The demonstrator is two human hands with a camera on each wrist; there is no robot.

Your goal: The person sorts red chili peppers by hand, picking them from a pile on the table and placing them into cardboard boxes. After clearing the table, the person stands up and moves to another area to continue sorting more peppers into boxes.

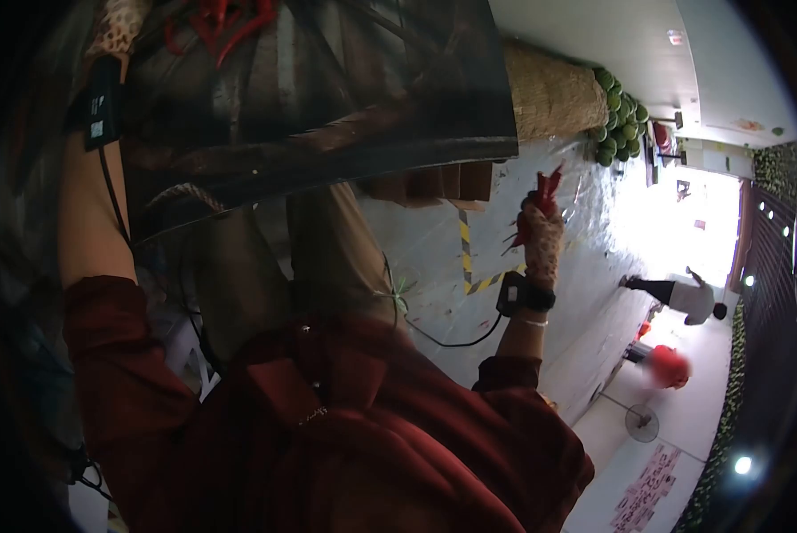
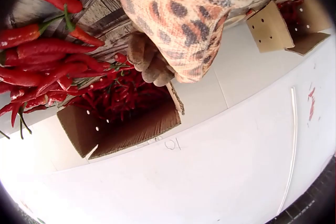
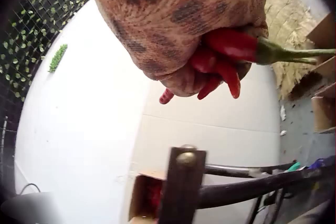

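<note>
My right hand (image 1: 543, 244), in a spotted glove, is raised beside the table and grips several red chillies (image 3: 231, 45). Their green stems stick out past the fist in the right wrist view. My left hand (image 2: 173, 27), in a matching glove, is over the table's wood-patterned top (image 1: 327, 107), its brown fingers curled. Its palm side is hidden, so I cannot tell whether it holds anything. Close by lies a heap of large red chillies (image 2: 44, 69). Just beyond those fingers, a cardboard box (image 2: 134, 137) contains smaller red chillies (image 2: 123, 95).
A second cardboard box (image 2: 270, 27) with red contents stands further along the wall. Brown cartons (image 1: 434, 184) sit on the floor beside the table, near yellow-black tape (image 1: 466, 244). Round green fruit (image 1: 621, 124) is piled beyond. Two people, one a person in white (image 1: 690, 302), are across the room.
</note>
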